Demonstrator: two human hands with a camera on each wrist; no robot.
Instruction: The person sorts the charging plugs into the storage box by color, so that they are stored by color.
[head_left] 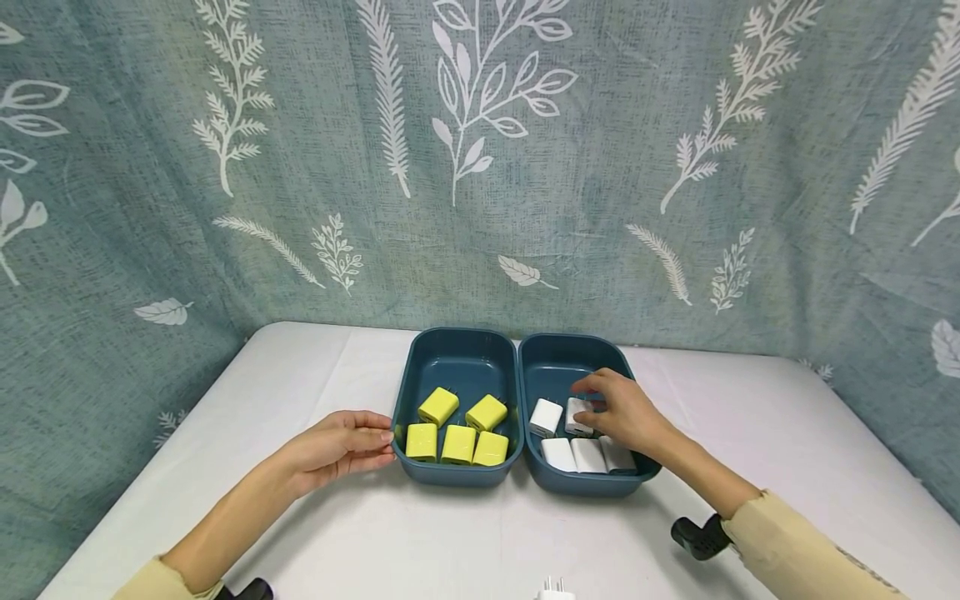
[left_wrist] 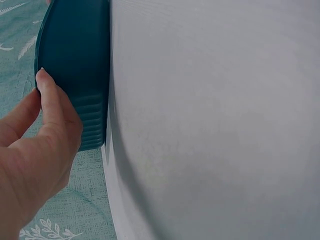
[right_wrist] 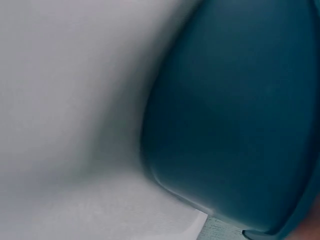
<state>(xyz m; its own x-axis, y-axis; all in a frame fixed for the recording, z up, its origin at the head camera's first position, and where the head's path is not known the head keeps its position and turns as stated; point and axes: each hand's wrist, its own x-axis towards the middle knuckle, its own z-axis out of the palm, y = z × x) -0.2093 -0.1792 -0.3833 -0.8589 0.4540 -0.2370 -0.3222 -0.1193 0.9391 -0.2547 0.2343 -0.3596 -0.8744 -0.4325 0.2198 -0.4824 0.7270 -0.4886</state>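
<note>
In the head view, my right hand [head_left: 626, 410] reaches into the right blue bin [head_left: 648, 475]. Its curled thumb and fingers are round a white charger plug [head_left: 577, 410] behind the front row. Beside that plug sits another white charger [head_left: 546, 417], and three more line the bin's near side. My left hand [head_left: 341, 450] touches the left rim of the left blue bin [head_left: 457, 477] with fairly straight fingers. Several yellow chargers [head_left: 438, 406] lie inside it. The left wrist view shows those fingertips [left_wrist: 45, 80] at the rim. Only a blurred edge of my right hand appears in its wrist view.
Both bins stand side by side on a white-covered table [head_left: 322, 542]. One more white charger [head_left: 555, 594] with its prongs up is cut off at the bottom edge. A green-blue leaf-patterned curtain [head_left: 450, 250] hangs behind the table.
</note>
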